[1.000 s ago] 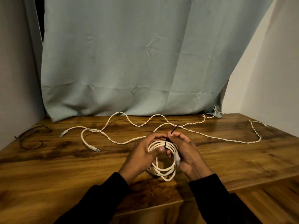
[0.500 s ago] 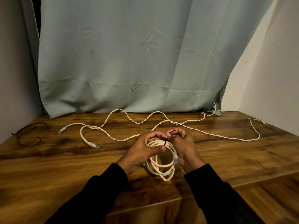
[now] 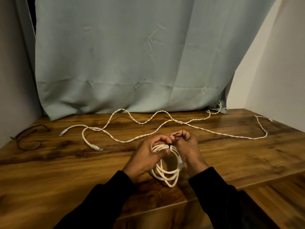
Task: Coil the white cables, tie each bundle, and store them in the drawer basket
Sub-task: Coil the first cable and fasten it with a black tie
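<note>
A coiled white cable (image 3: 166, 176) hangs in loops between my hands just above the wooden table (image 3: 66, 171). My left hand (image 3: 148, 154) grips the top of the coil, thumb across the strands. My right hand (image 3: 186, 146) pinches a thin black tie (image 3: 176, 134) that wraps around the top of the coil. A short white cable with plugs at both ends (image 3: 85, 138) lies to the left. A long twisted white cable (image 3: 214, 131) snakes across the far side of the table. No drawer basket is in view.
Several thin black ties (image 3: 28, 139) lie at the table's far left. A pale blue curtain (image 3: 132, 55) hangs behind the table, with walls on both sides. A lower wooden surface (image 3: 272, 200) sits at the front right.
The free end of the black tie, which stuck up straight a second ago, is now bent over under my right fingers. Both hands have stayed at the coil.
</note>
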